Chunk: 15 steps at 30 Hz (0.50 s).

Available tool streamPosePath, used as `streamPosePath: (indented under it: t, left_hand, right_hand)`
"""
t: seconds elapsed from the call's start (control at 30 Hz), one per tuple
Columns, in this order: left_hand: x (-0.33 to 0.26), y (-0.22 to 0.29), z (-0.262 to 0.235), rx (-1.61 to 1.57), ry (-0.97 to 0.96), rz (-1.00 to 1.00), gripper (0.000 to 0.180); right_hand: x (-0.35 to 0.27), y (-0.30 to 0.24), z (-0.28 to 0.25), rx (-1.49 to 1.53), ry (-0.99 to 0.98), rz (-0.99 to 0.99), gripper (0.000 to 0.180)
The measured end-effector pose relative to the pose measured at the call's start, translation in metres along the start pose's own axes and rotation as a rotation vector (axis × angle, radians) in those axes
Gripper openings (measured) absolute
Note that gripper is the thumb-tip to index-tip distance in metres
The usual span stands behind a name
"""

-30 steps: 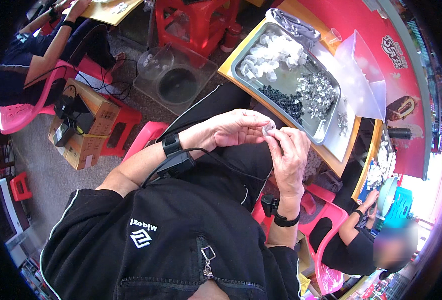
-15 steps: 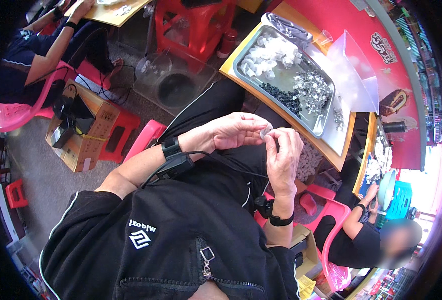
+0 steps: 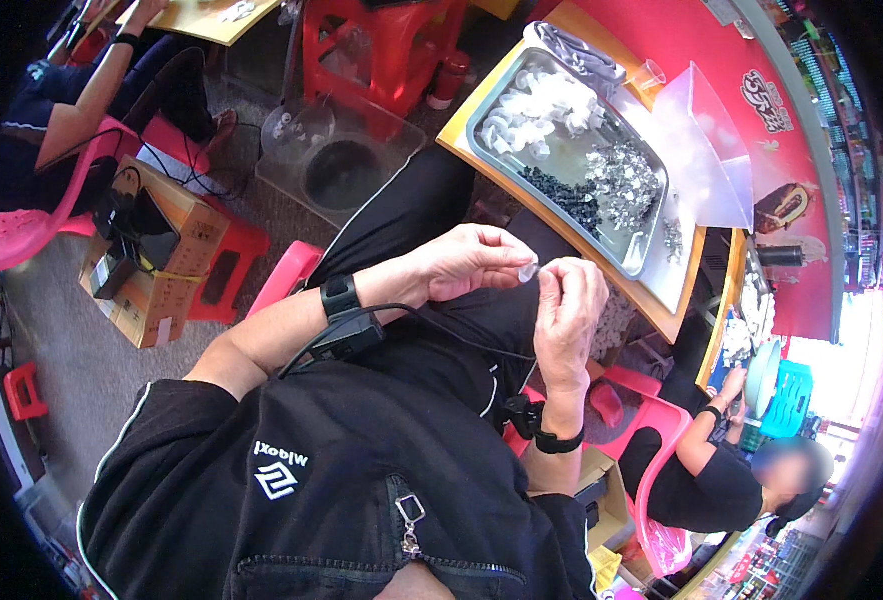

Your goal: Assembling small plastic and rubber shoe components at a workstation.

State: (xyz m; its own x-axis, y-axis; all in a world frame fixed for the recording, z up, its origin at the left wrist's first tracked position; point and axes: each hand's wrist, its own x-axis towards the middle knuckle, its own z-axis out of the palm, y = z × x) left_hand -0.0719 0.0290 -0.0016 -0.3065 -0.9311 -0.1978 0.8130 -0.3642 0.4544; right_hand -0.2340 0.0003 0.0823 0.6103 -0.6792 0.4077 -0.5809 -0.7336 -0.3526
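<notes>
Between the fingertips of my left hand [image 3: 470,264], closed in a pinch, is a small translucent white piece [image 3: 529,272]. My right hand [image 3: 571,305] is just to its right, thumb and forefinger pressed together; whether a tiny part is between them I cannot make out. A slight gap separates the right fingertips from the piece. Beyond both hands, a grey tray [image 3: 630,258] lies on the table. It holds a heap of white translucent pieces [image 3: 545,110], small black parts [image 3: 566,197] and shiny clear or metallic parts [image 3: 630,185].
A clear plastic bin [image 3: 707,150] and a folded grey cloth [image 3: 574,52] are by the tray. On the floor stand a clear tub [image 3: 337,165], a cardboard box [image 3: 147,290] and red stools [image 3: 362,50]. Co-workers sit at the upper left and lower right.
My right hand has drawn slightly away from my left, so the fingertips no longer meet at the white piece. The left hand keeps its hold on it.
</notes>
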Motion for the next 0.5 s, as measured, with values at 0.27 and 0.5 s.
streamPosePath:
  t: [0.27,0.5]
  left_hand:
    - [0.004,0.003,-0.006,-0.077,-0.003,-0.005,0.02]
    - [0.002,0.0,-0.017,-0.178,0.0,-0.006,0.023]
  right_hand:
    - [0.005,0.004,0.01,0.232,-0.056,0.221,0.008]
    - [0.014,0.0,0.02,0.196,-0.037,0.226,0.009]
